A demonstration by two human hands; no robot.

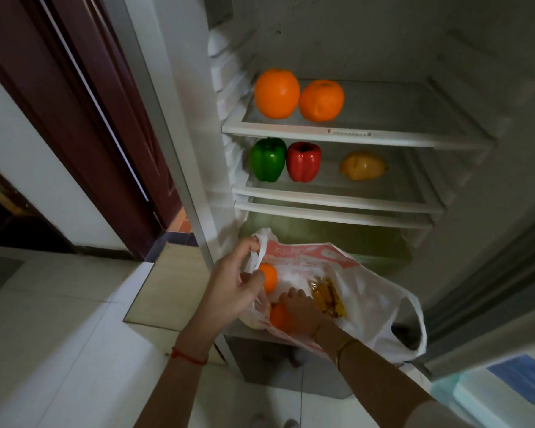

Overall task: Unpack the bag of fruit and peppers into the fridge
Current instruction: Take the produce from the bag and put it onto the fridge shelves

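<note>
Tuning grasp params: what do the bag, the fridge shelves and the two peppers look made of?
Bag: thin plastic film, white with red print, crinkled and semi-translucent.
Shelves: clear panels, glass or plastic, in white plastic frames.
Green pepper and red pepper: very glossy and uniform; possibly plastic replicas, can't confirm.

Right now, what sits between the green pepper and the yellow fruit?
The red pepper, touching the green pepper, then bare shelf up to the yellow fruit. Head view.

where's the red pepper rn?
In the head view, the red pepper stands on the fridge's middle shelf, left of centre, between the green pepper and the yellow fruit, below the two oranges.
</note>
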